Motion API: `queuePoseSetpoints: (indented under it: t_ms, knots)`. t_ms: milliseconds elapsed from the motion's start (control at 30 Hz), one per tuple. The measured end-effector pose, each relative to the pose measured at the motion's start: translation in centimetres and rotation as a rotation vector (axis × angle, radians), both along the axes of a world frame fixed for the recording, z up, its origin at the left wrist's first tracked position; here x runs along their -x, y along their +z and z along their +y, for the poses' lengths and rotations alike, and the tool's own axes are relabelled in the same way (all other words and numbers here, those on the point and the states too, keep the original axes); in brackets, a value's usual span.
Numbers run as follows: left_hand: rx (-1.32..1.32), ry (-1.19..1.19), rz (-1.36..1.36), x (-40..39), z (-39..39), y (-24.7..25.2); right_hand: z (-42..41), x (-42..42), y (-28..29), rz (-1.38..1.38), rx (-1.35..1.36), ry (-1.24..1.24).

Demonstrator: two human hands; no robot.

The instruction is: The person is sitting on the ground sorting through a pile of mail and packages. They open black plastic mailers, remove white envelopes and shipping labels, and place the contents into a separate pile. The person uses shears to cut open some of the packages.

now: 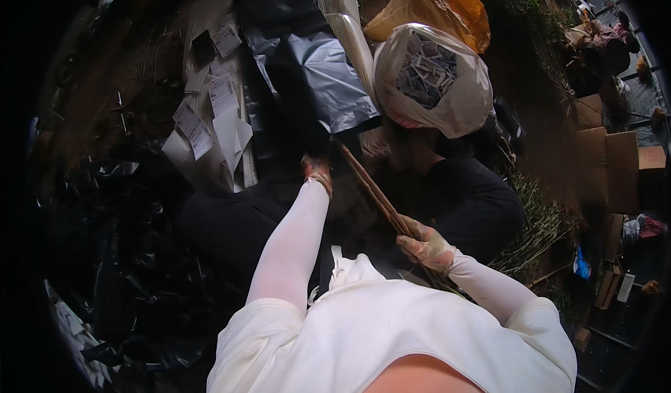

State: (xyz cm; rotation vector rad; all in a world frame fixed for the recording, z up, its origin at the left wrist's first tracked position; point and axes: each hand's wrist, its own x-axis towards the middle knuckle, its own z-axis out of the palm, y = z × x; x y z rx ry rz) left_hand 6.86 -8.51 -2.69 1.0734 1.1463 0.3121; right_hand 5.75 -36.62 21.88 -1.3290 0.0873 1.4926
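Observation:
My right hand [427, 243] is closed around a thin bundle of brown stems [372, 186], which slants up and left to the lower edge of a black plastic mailer bag [330, 81]. At that same edge is my left hand [317, 170]; its fingers are lost in dark shadow, so its grip cannot be made out. The bag lies in front of me, wrinkled and shiny on its right half. Both hands look stained or thinly gloved.
Printed labels [194, 128] bearing writing lie left of the bag. A white plastic bag [466, 91] of small packets and an orange sack [461, 10] stand right. Black plastic [131, 267] spreads at left. Cut stems [540, 225] and cardboard boxes [621, 167] lie farther right.

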Motion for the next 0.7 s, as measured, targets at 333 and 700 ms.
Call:
queuePoseSetpoints:
  t_ms: [333,700]
  knots:
    - [-0.814,-0.74,0.137,0.0,0.8,8.0,20.5,-16.7,-17.4,-1.289,0.19,0.3]
    - [-0.403,-0.425,-0.086,1.3,0.6,9.2,17.1,-15.7,-16.6,-0.991,0.209,0.551]
